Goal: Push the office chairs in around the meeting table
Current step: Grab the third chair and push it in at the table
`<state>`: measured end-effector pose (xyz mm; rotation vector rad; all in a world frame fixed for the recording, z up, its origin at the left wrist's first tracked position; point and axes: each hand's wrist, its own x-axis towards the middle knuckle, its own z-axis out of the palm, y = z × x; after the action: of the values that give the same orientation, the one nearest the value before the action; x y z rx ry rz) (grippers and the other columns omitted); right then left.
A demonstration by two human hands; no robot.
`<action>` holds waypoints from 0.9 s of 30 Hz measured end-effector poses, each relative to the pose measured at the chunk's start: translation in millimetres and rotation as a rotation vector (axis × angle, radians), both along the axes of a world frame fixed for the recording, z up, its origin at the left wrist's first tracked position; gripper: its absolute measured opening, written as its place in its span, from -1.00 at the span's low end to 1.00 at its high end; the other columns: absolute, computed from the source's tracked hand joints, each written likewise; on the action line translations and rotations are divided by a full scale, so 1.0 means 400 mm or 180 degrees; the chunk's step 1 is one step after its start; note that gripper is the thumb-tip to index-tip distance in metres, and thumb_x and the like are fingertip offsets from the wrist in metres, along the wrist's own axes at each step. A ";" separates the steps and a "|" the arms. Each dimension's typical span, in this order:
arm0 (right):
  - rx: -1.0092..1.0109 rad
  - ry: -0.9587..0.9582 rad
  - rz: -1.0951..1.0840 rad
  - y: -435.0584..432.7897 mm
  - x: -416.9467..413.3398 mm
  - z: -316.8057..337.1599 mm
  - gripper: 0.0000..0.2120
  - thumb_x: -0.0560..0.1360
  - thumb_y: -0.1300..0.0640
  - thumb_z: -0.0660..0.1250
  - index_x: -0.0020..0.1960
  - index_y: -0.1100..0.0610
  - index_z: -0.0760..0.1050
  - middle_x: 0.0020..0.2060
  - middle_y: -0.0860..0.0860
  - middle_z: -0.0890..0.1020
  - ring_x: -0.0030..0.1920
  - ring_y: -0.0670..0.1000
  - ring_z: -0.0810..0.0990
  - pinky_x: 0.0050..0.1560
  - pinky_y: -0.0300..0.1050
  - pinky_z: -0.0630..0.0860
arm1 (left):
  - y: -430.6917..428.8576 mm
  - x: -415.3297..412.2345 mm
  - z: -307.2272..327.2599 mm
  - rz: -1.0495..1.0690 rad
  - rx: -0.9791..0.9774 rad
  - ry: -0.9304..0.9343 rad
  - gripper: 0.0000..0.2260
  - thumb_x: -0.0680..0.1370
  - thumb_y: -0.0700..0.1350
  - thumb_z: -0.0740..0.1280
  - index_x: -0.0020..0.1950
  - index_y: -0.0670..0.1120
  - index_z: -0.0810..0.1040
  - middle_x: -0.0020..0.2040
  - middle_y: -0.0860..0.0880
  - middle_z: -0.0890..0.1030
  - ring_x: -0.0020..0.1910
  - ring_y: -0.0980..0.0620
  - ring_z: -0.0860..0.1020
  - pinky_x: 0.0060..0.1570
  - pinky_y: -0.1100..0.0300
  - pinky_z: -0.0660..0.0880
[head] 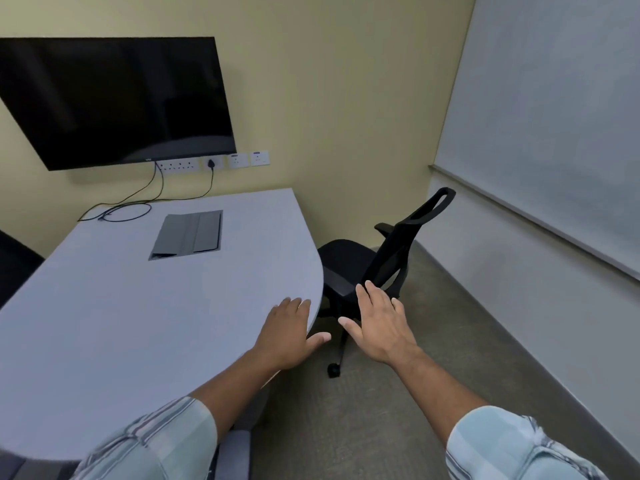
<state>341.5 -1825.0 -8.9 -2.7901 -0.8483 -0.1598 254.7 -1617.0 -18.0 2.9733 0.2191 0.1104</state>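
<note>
A black mesh-backed office chair stands at the right side of the grey meeting table, its seat turned toward the table and partly under the rounded edge. My left hand hovers flat over the table's curved edge, fingers apart, holding nothing. My right hand is stretched out with spread fingers in front of the chair's near armrest, holding nothing. Whether it touches the chair I cannot tell. Part of another dark chair shows at the table's left edge.
A black wall screen hangs above sockets, with cables trailing onto the table. A grey cable hatch is set in the tabletop. A whiteboard covers the right wall. Carpet runs between chair and wall.
</note>
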 end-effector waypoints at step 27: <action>0.0052 -0.0284 -0.0241 -0.221 1.227 0.152 -0.32 0.66 -0.27 0.14 0.62 0.12 0.24 0.64 0.17 0.24 0.61 0.20 0.21 0.51 0.32 0.21 | -0.278 1.143 0.111 -0.0482 0.0043 -0.0346 -0.03 0.35 0.45 0.47 0.54 -0.14 0.35 0.46 -0.13 0.48 0.47 -0.16 0.41 0.52 -0.12 0.33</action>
<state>832.4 -1913.6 51.8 -2.8195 -0.7578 -0.3044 712.0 -1728.4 26.5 2.9729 -0.0202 0.2548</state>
